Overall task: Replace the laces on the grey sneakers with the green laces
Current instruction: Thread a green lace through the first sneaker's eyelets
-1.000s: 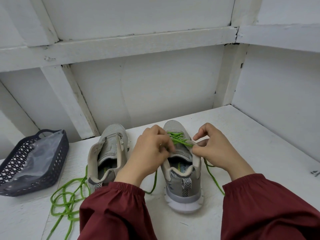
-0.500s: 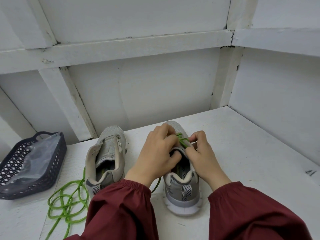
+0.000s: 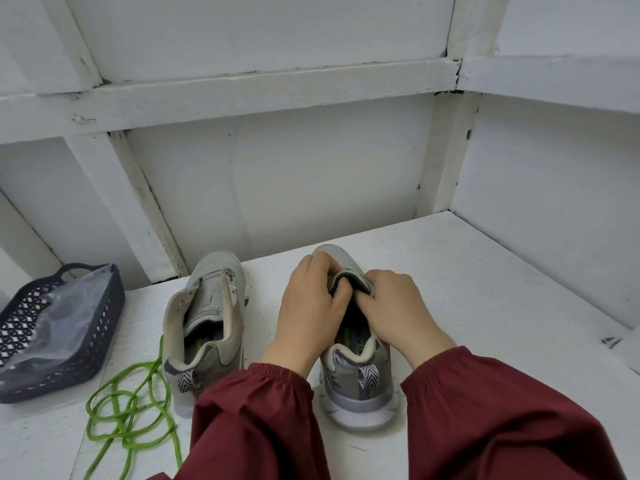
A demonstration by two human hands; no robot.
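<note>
Sneaker tongue (image 3: 349,285), soft, is being pinched by left hand (image 3: 308,306) and right hand (image 3: 394,306); limp green lace (image 3: 135,439) is likely wanting tip grip.

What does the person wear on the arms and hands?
The left sleeve and right sleeve are loose, dark red, gathered into elastic cuffs at the wrists. The left hand and right hand are bare: no gloves or rings show.

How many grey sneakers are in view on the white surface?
2. The left sneaker stands beside the loose green lace; the right sneaker is held by the left hand and right hand.
</note>
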